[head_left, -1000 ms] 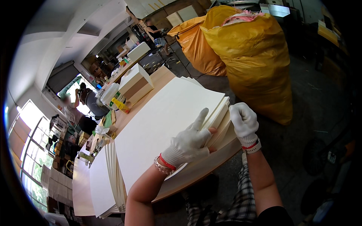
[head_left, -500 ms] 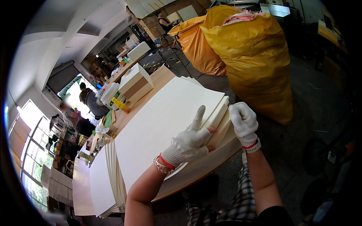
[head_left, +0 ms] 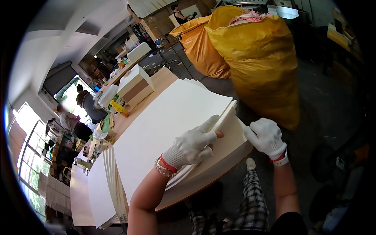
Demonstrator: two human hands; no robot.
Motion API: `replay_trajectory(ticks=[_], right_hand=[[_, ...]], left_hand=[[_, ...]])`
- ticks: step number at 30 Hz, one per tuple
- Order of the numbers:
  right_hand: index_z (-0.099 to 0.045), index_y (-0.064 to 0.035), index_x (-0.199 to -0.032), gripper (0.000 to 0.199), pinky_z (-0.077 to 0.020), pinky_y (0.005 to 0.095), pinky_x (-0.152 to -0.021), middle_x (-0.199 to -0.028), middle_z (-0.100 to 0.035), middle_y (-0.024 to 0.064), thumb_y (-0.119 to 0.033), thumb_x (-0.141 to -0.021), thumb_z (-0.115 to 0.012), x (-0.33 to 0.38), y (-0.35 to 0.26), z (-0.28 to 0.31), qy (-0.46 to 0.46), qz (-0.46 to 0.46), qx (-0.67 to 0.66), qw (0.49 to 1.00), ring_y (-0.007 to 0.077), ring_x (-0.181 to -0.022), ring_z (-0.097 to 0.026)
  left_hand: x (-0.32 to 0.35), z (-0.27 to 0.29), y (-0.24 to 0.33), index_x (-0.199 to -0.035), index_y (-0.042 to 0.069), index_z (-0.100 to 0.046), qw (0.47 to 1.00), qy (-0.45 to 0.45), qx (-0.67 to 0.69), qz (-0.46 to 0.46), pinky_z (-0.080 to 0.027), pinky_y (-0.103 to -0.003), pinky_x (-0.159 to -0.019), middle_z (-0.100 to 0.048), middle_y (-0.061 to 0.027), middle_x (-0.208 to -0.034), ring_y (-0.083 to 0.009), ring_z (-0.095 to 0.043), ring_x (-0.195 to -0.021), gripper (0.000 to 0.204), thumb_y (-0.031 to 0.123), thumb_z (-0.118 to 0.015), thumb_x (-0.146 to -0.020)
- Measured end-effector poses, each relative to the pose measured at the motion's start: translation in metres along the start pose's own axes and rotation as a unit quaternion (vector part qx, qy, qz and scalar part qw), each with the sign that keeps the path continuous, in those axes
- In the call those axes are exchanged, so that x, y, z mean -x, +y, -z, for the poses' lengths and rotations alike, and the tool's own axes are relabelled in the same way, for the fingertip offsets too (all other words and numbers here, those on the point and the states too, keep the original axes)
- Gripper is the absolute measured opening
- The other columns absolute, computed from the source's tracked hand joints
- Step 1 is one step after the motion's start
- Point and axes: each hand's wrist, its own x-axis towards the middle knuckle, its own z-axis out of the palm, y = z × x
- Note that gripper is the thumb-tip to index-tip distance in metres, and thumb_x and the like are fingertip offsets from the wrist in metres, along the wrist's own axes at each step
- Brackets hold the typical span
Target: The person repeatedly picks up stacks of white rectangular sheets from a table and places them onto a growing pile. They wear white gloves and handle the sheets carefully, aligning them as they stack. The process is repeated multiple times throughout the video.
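Since the earlier frame, your left hand (head_left: pixel 192 145) has barely shifted: it lies flat, fingers spread, on the stack of white boards (head_left: pixel 172 125) at the near end of the wooden table (head_left: pixel 158 80). Your right hand (head_left: pixel 266 136), gloved like the left, has curled fingers touching the stack's near corner edge; whether it pinches a board cannot be told. Two yellow sacks (head_left: pixel 254 58) stand beyond.

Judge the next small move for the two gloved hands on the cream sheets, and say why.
Probably peel the lifted top sheets free. The left hand presses flat on the stack of large cream paper sheets, its fingers at the raised edge, while the right hand grips that corner at the wooden table's near end.
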Motion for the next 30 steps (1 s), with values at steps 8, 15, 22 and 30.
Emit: replay_trajectory(ticks=[8,15,22,30], right_hand=[[-0.063,-0.0020,-0.093,0.016,-0.0385,0.0335,-0.048,-0.066,-0.044,0.0059,-0.003,-0.077,-0.064,-0.045,-0.019,-0.026,0.182,0.046,-0.065,0.980,0.0209,-0.056,-0.048],[-0.062,-0.0012,-0.085,0.003,-0.0380,0.0329,-0.050,-0.061,-0.043,0.0066,-0.001,-0.085,-0.059,-0.037,-0.028,-0.045,0.202,-0.168,-0.268,0.927,0.0224,-0.055,-0.047],[-0.064,-0.0009,-0.087,0.005,-0.0396,0.0323,-0.051,-0.063,-0.047,0.0068,-0.002,-0.086,-0.059,-0.028,-0.027,-0.041,0.197,-0.169,-0.259,0.930,0.0219,-0.056,-0.049],[-0.067,-0.0021,-0.096,0.012,-0.0495,0.0320,-0.064,-0.082,-0.059,0.0098,-0.002,-0.087,-0.059,-0.018,-0.025,-0.044,0.220,-0.095,-0.087,0.967,0.0231,-0.078,-0.061]], left_hand=[[0.004,-0.008,-0.006,-0.114,-0.001,-0.062,0.999,0.046,-0.003,-0.016,-0.055,-0.033,-0.076,-0.044,-0.0248,-0.146,-0.0237,-0.069,-0.083,0.046,-0.002,-0.058,-0.067],[0.007,-0.016,-0.009,-0.104,0.004,-0.063,0.996,0.077,-0.049,-0.007,-0.054,-0.034,-0.084,-0.041,-0.0240,-0.148,-0.0315,-0.068,-0.102,0.032,0.008,-0.072,-0.074],[0.007,-0.013,0.009,-0.087,0.005,-0.054,0.997,0.046,-0.059,0.034,-0.052,-0.038,-0.090,-0.028,-0.0228,-0.156,-0.0363,-0.063,-0.109,0.029,0.016,-0.078,-0.075],[0.012,-0.014,-0.006,-0.088,0.008,-0.057,0.996,0.076,-0.049,-0.027,-0.055,-0.038,-0.083,-0.029,-0.0268,-0.154,-0.0358,-0.065,-0.100,0.025,0.009,-0.076,-0.073]])
